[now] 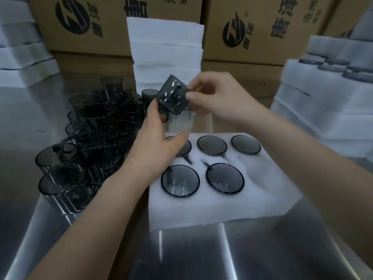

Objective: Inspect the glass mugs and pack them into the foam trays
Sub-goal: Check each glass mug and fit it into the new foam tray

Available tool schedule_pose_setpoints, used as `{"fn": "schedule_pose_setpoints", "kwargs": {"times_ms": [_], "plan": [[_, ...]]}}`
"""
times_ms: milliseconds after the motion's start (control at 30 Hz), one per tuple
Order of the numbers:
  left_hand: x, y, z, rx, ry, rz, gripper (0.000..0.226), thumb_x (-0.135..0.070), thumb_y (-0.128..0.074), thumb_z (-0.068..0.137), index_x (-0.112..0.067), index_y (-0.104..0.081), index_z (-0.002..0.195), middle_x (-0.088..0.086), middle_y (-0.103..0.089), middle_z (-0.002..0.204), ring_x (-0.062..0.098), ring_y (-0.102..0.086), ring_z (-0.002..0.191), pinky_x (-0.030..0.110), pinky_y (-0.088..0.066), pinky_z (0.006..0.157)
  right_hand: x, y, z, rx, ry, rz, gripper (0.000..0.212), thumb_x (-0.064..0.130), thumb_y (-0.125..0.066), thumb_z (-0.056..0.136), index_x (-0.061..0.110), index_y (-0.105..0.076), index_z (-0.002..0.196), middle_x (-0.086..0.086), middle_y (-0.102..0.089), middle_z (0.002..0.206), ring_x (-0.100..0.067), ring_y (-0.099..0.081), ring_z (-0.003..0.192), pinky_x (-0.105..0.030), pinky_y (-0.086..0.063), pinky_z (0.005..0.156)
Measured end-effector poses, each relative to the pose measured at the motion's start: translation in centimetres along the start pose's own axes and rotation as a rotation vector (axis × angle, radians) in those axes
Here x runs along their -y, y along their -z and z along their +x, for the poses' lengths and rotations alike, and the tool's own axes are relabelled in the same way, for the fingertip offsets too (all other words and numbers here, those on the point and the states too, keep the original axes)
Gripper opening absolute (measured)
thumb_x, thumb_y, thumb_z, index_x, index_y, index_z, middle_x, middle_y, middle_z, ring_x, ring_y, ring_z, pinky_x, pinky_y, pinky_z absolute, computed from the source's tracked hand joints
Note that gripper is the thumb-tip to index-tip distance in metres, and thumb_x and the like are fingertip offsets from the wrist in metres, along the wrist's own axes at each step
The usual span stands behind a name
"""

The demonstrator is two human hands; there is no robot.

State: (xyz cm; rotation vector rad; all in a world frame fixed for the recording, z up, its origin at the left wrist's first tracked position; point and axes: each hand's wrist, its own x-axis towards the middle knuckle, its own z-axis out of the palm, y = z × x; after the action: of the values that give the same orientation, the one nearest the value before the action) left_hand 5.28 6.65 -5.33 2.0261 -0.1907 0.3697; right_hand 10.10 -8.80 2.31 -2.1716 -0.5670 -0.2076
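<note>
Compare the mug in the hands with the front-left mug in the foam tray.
The held mug is raised and tilted, between the left hand and right hand; the front-left mug sits sunk in the foam tray. The held mug shows its wall and handle; the front-left mug shows only one round end. Both are smoky glass.

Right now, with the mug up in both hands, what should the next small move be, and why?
Probably lower the mug into the front-right slot of the tray. The left hand and right hand hold it tilted above the tray. Five packed mugs fill the other slots, and only that one shows bare foam.
</note>
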Motion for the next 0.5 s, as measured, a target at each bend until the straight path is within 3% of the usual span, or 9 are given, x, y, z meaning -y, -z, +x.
{"fn": "schedule_pose_setpoints", "kwargs": {"times_ms": [100,167,333,500], "plan": [[-0.4,0.1,-0.2,-0.028,-0.089,0.001,0.086,-0.046,-0.071,0.079,-0.035,-0.019,0.147,-0.016,-0.044,0.138,0.001,-0.048,0.12,0.014,-0.039,0.09,-0.9,-0.1,-3.2,-0.032,0.028,0.14,0.017,0.012,-0.069,0.089,0.024,-0.066,0.078,-0.001,-0.069,0.082,-0.031,-0.07,0.085,-0.049,-0.059,0.076],[-0.8,0.1,-0.5,-0.044,-0.133,0.017,0.09,-0.049,-0.072,0.076,-0.032,-0.021,0.148,-0.019,-0.044,0.137,-0.006,-0.046,0.118,0.008,-0.037,0.09,-1.4,-0.6,-4.4,-0.057,0.053,0.19,0.018,0.011,-0.074,0.085,0.026,-0.068,0.075,-0.004,-0.067,0.088,-0.032,-0.07,0.083,-0.049,-0.059,0.077],[-1.3,0.2,-0.4,-0.08,-0.171,0.067,0.064,-0.049,-0.075,0.069,-0.028,-0.051,0.125,-0.013,-0.059,0.115,0.0,-0.056,0.105,0.013,-0.044,0.085,-2.3,-1.4,-5.4,-0.056,0.1,0.351,0.012,0.011,-0.079,0.078,0.018,-0.07,0.079,-0.003,-0.059,0.094,-0.014,-0.066,0.065,-0.029,-0.057,0.064],[-1.7,0.2,-0.7,-0.081,-0.176,0.016,0.054,-0.04,-0.076,0.062,-0.034,-0.053,0.111,-0.017,-0.065,0.101,-0.003,-0.061,0.096,0.023,-0.052,0.084,-2.9,-1.3,-5.6,-0.041,0.072,0.393,0.048,0.022,-0.084,0.065,0.029,-0.053,0.1,-0.012,-0.056,0.112,-0.022,-0.06,0.06,-0.031,-0.053,0.059]]}}
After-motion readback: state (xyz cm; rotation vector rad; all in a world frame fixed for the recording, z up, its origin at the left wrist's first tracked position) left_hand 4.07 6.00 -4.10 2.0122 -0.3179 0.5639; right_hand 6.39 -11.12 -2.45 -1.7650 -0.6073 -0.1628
